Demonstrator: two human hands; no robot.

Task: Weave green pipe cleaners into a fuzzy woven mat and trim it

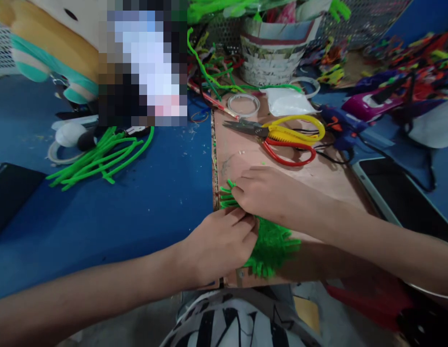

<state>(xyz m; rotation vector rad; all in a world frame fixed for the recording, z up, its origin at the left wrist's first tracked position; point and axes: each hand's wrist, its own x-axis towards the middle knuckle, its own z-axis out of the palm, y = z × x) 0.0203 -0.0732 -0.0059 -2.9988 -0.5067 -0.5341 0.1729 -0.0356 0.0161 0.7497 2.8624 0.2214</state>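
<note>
Fuzzy green bunch sits on the brown board, near the edge closest to the person, with short ends poking out toward the far side and the near side. From where I stand, I see the left hand low down and the right hand just above it, close together. Both have their fingers curled in, and they look closed on the green fuzz. The tips are tucked under, so I cannot tell just which bits they pinch.

To do this well, I think one hand should hold the bunch firm while the other does the small bending. Little, tight turns near the middle should stop bits from slipping. Pulling too hard could squash the fuzz or bend ends the wrong way. If there is wire inside, the ends may scratch, so go gently. The scissors lie past the right hand, handy if an end sticks out too far. More green stems lie on the blue table, off to the left.
</note>
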